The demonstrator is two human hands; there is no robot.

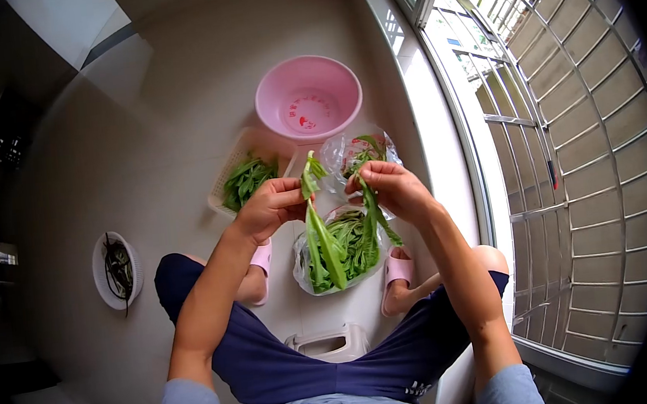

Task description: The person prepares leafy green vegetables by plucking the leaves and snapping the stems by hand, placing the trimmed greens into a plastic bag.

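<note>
L hand (269, 207): grip pinched on a long bright-green leafy stalk (326, 248), which hangs mid-air over a clear plastic bag (300, 265) w/ a heap of green leafy veg (355, 249), bag on the pale glossy floor (177, 138). R hand (398, 187) just beside, fingertips closed on a narrower dark-green leafy stem (374, 213), lower end dangling at bag's R side. 2nd clear plastic bag w/ red print (332, 156) lies just beyond, partly behind R hand; greens in or on it, can't tell. I also see a cream rect. plastic basket (219, 199) w/ loose green leaves (250, 179) near L hand, round pink plastic basin (269, 110) farther out, and, well off L, round white plastic basket (137, 274) w/ thin dark stalks (118, 268).
</note>
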